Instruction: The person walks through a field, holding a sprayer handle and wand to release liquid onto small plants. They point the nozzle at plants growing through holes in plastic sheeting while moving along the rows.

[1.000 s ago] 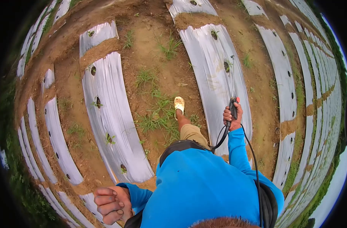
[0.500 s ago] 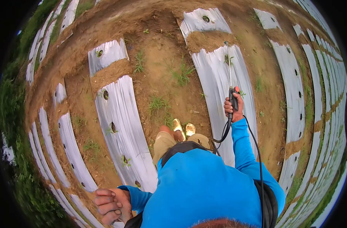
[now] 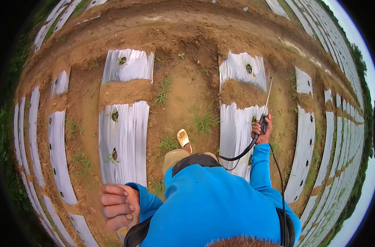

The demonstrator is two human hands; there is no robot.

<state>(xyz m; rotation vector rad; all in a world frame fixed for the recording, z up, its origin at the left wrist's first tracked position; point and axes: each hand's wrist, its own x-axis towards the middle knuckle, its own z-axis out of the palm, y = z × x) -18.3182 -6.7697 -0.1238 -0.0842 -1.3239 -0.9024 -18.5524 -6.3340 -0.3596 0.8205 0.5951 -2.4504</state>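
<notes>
My right hand [image 3: 262, 130] is wrapped round the black handle of a spray wand [image 3: 268, 95], its thin metal tube pointing forward, its tip over soil beside the right bed. A black hose [image 3: 241, 154] runs from the handle back toward my waist. At the lower left, my left hand [image 3: 119, 207] is curled closed; what it holds, if anything, is hidden. Under the wand hand lies the right silver-covered bed [image 3: 234, 131]. Another covered bed [image 3: 123, 140] is on the left, with small plants in its holes.
Bare soil with grass tufts [image 3: 204, 120] forms the path between the beds. One shoe [image 3: 182, 137] shows on it. A dirt strip [image 3: 163, 31] crosses ahead of the bed ends. More covered rows [image 3: 302, 152] stretch out on both sides.
The view has advanced along the path toward the bed ends. The wand has swung rightward, from over the right bed to the soil beside it. My left hand stays curled.
</notes>
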